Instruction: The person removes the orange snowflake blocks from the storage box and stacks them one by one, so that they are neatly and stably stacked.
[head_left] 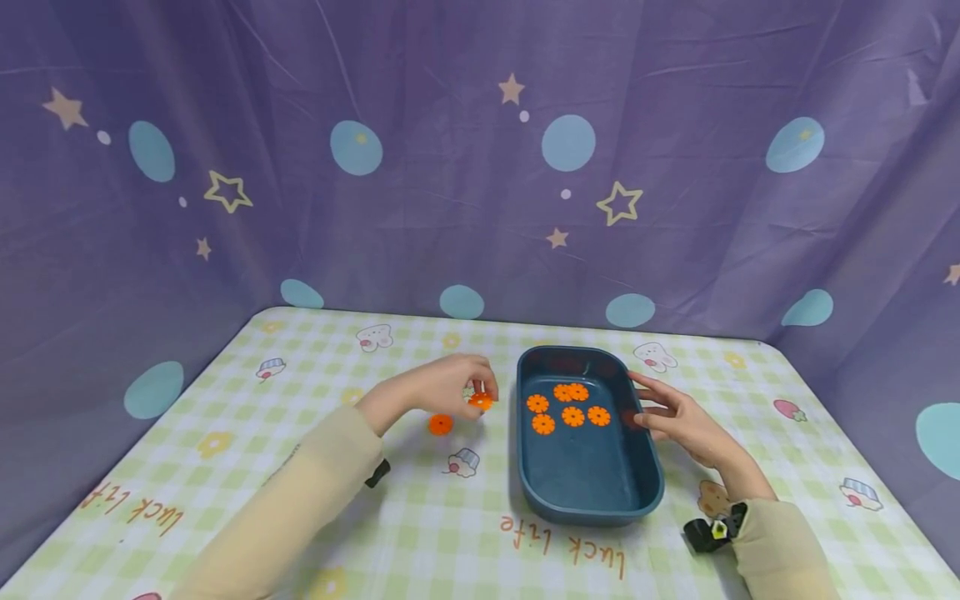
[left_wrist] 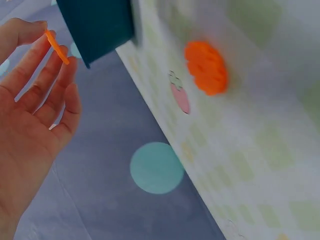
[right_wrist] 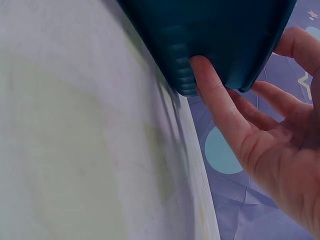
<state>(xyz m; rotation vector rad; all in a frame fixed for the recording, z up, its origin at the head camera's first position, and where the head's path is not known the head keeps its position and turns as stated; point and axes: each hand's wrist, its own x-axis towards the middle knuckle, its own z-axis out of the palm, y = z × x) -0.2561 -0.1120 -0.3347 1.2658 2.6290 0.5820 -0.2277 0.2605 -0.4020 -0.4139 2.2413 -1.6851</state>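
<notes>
My left hand (head_left: pixel 459 387) pinches an orange notched plastic disc (head_left: pixel 481 402) between thumb and fingertips, just left of the dark blue tub. The left wrist view has that disc (left_wrist: pixel 56 47) edge-on. Below this hand, another notched disc (head_left: pixel 441 425) lies on the cloth. Several more orange discs (head_left: pixel 573 416) lie on the floor of the tub (head_left: pixel 588 475), mostly in its far half, two of them overlapping. On the tub's right side, my right hand (head_left: pixel 686 425) holds the wall. In the right wrist view, one finger (right_wrist: pixel 212 90) lies along the outer wall.
A green-checked tablecloth (head_left: pixel 405 533) with printed cupcakes, flowers and lettering covers the table. Behind it and at both sides hangs a purple curtain (head_left: pixel 450 242) with stars and blue ovals. A black strap (head_left: pixel 708 533) sits near the right sleeve.
</notes>
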